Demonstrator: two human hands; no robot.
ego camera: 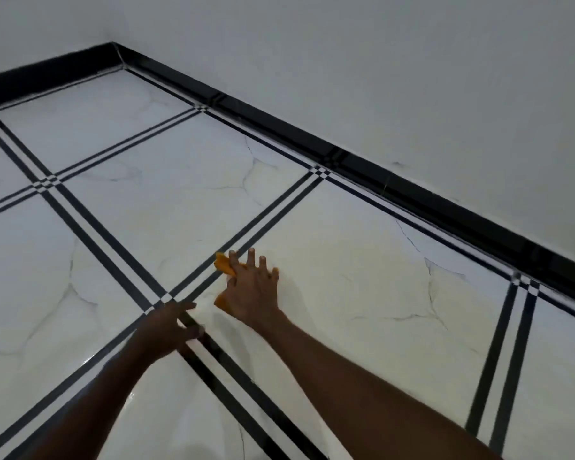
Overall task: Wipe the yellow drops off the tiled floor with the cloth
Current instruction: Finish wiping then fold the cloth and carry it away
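fingers (251, 260) of your right hand (251, 290) are spreading nearly straight over the orange cloth (222, 262), pressing it flat against the tiled floor (346, 260) rather than curling round it. spread fingers are putting load across a wide patch of fabric, so judge this as the wiping stroke itself, not a pick-up. the cloth is lying almost wholly under your palm; only two orange edges are showing, one beyond the index finger by the black double stripe (246, 234), one at the heel of the hand.

your left hand (175, 327) is resting on the floor just beside the stripe crossing (161, 300), near the cloth but apart from it. motion blur is softening it, so you cannot tell exactly how its fingers are lying; they are appearing extended and holding nothing. it is most likely acting as a brace, taking your weight while you are leaning forward.

no yellow drops are showing on the pale tile around the cloth; any remaining ones are either hidden under the fabric or too small to make out. the black skirting (379, 180) and the wall (412, 78) are standing well apart from the working patch.
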